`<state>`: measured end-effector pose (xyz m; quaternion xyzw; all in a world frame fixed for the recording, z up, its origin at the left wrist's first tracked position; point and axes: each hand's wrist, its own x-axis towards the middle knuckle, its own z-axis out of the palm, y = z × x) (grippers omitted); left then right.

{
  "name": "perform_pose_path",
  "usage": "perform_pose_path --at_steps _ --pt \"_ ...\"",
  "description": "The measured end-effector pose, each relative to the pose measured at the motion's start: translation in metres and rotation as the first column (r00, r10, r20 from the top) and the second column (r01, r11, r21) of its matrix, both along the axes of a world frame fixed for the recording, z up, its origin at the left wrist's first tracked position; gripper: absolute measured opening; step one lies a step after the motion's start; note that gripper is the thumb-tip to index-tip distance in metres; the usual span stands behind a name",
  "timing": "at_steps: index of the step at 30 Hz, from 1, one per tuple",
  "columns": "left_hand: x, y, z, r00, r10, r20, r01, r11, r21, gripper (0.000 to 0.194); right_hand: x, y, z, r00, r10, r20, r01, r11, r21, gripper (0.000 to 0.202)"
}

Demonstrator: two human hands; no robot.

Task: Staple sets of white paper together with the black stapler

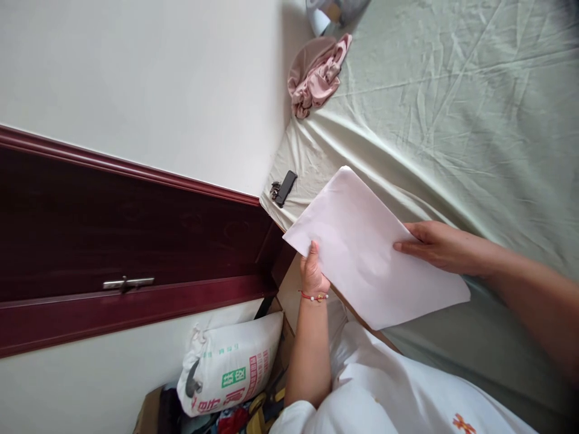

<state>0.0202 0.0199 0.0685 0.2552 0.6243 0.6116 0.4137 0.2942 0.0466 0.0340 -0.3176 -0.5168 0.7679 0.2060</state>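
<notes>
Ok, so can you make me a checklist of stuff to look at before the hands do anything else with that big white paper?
1. Left hand holding the white paper: ok, it's at one edge.
2. Right hand holding it too: ok, at the opposite edge.
3. Where the fingers underneath are: cannot tell, the paper hides most of them.
4. Just one sheet: cannot tell from this view.
5. Small black object out from under the paper: ok, it lies apart on the green sheet.
6. Pink cloth out of the way: ok, it's not touching the paper.
</notes>
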Motion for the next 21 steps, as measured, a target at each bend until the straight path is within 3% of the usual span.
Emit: perform_pose_path --at_steps 6,11,21 --pt "-0.012 -0.004 0.007 0.997 -0.078 -0.026 0.081 0.992 0.099 0.062 0.004 -0.001 0.006 0.997 0.076 -0.025 -0.078 0.992 -0.096 0.032" --pt "-0.015 -0.004 0.019 0.985 -0.126 -0.115 0.147 0.969 0.197 0.069 0.005 -0.001 0.005 0.989 0.134 0.062 -0.132 0.991 -0.039 0.022" --pt "-0.019 -0.004 0.013 0.975 -0.164 -0.147 0.192 0.959 0.209 0.051 0.005 0.002 0.007 0.989 0.105 0.106 -0.107 0.994 0.009 0.032"
